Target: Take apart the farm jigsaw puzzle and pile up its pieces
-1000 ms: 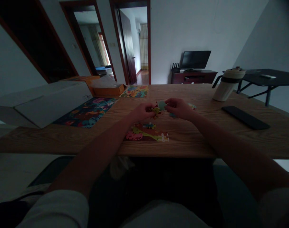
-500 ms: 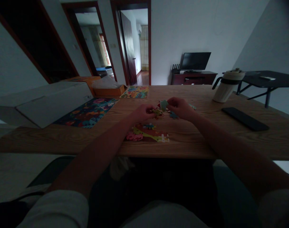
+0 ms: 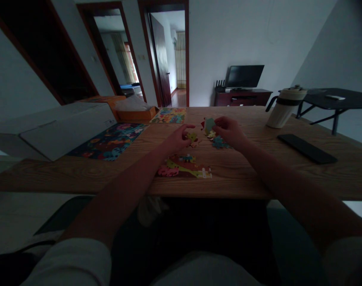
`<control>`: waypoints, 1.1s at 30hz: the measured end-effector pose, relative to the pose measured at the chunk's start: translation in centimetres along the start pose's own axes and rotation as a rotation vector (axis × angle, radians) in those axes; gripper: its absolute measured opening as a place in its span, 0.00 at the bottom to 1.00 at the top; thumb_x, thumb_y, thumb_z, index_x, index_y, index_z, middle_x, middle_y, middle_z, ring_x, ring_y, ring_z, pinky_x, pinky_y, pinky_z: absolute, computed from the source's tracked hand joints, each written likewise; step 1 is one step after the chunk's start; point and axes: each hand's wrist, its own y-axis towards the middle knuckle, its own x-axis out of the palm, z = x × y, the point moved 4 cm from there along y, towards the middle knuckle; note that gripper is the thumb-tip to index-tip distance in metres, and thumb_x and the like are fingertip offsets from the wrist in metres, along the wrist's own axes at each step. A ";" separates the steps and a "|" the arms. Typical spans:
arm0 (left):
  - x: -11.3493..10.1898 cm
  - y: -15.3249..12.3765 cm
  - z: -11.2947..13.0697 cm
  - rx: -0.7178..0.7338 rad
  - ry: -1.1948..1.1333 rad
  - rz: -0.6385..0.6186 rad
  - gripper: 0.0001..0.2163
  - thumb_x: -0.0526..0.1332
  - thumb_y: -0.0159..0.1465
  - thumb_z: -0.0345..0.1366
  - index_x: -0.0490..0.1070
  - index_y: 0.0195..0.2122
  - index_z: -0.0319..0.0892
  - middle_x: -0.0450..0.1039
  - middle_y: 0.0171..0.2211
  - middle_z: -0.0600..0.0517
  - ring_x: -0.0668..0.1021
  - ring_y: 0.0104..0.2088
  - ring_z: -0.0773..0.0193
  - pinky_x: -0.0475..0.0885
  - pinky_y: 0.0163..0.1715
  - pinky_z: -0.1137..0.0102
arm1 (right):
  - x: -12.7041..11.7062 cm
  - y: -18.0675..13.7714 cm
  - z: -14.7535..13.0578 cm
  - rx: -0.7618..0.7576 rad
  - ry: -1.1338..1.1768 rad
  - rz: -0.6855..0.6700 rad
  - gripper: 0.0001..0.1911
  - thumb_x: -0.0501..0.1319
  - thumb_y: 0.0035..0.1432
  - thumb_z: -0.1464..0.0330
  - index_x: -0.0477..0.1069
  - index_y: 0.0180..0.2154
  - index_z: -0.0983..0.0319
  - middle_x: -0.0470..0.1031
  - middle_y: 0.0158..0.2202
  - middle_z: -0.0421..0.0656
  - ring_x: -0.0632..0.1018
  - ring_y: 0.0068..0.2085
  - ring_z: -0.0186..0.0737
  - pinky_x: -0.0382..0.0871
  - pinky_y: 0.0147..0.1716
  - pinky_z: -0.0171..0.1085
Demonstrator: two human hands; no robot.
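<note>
Above the worktop (image 3: 243,174), our left grip (image 3: 178,137) pinches a yellow-green puzzle piece (image 3: 192,137), our right grip (image 3: 228,129) a pale-green piece (image 3: 210,124), both best held lightly by the edges.

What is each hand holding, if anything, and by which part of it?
The right hand pinches a pale green puzzle piece by its right edge. The left hand has a yellow-green piece at its fingertips, by the left side; its exact grip is unclear.
</note>
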 end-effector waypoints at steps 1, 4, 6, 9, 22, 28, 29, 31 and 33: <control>0.0 0.1 0.0 0.003 -0.017 0.005 0.27 0.65 0.58 0.27 0.63 0.59 0.41 0.80 0.38 0.48 0.82 0.35 0.62 0.76 0.32 0.71 | 0.1 -0.1 -0.1 0.002 0.016 -0.023 0.13 0.65 0.54 0.60 0.72 0.37 0.61 0.78 0.36 0.45 0.78 0.35 0.41 0.74 0.36 0.40; 0.0 0.3 0.0 0.009 -0.093 0.000 0.24 0.65 0.58 0.28 0.64 0.56 0.40 0.79 0.41 0.45 0.82 0.37 0.62 0.77 0.33 0.70 | 0.8 -0.4 -0.3 -0.018 0.046 -0.139 0.12 0.66 0.53 0.60 0.72 0.37 0.59 0.78 0.35 0.44 0.78 0.34 0.40 0.74 0.35 0.40; 0.0 0.3 0.1 0.003 -0.125 -0.007 0.22 0.65 0.58 0.28 0.65 0.54 0.40 0.79 0.41 0.45 0.82 0.37 0.61 0.77 0.33 0.70 | 1.4 -0.7 -0.5 -0.044 -0.004 -0.186 0.11 0.66 0.54 0.59 0.73 0.36 0.59 0.78 0.34 0.44 0.77 0.33 0.40 0.74 0.33 0.40; 0.1 0.2 0.2 -0.012 -0.162 -0.030 0.21 0.66 0.59 0.29 0.66 0.54 0.40 0.79 0.41 0.45 0.82 0.37 0.61 0.78 0.32 0.70 | 1.9 -1.0 -0.7 -0.059 -0.137 -0.194 0.10 0.64 0.56 0.60 0.73 0.34 0.60 0.78 0.32 0.44 0.76 0.31 0.39 0.73 0.31 0.39; 0.4 -0.2 1.4 0.022 -0.215 -0.109 0.29 0.68 0.58 0.34 0.63 0.60 0.41 0.76 0.50 0.40 0.81 0.42 0.58 0.78 0.40 0.65 | 2.2 -1.1 -0.9 -0.105 -0.234 -0.227 0.13 0.61 0.60 0.65 0.76 0.46 0.60 0.80 0.41 0.47 0.78 0.36 0.42 0.75 0.38 0.41; -0.4 -1.3 0.8 -0.019 0.285 -0.300 0.37 0.75 0.47 0.39 0.69 0.60 0.49 0.76 0.51 0.43 0.80 0.44 0.57 0.74 0.39 0.68 | -1.6 0.5 1.6 0.102 -0.313 -0.092 0.13 0.63 0.59 0.62 0.77 0.43 0.62 0.81 0.35 0.48 0.78 0.30 0.42 0.72 0.26 0.37; -0.4 -1.6 0.7 -0.029 0.339 -0.342 0.36 0.76 0.45 0.40 0.72 0.57 0.50 0.77 0.51 0.45 0.80 0.45 0.56 0.74 0.40 0.68 | -2.2 0.6 2.1 0.150 -0.335 -0.086 0.14 0.63 0.58 0.61 0.77 0.42 0.62 0.81 0.34 0.48 0.78 0.29 0.42 0.70 0.24 0.36; -0.4 -2.0 0.7 -0.036 0.413 -0.392 0.35 0.77 0.41 0.43 0.76 0.53 0.52 0.77 0.51 0.47 0.79 0.46 0.54 0.73 0.42 0.67 | -3.2 0.8 3.0 0.233 -0.381 -0.091 0.15 0.63 0.59 0.60 0.78 0.42 0.63 0.80 0.33 0.49 0.77 0.26 0.42 0.67 0.20 0.36; -0.4 -2.1 0.7 -0.047 0.483 -0.396 0.35 0.77 0.39 0.46 0.77 0.52 0.52 0.76 0.52 0.47 0.78 0.47 0.52 0.72 0.44 0.66 | -3.8 0.9 3.7 0.294 -0.435 -0.109 0.15 0.62 0.59 0.61 0.78 0.43 0.64 0.80 0.33 0.49 0.77 0.25 0.42 0.66 0.19 0.36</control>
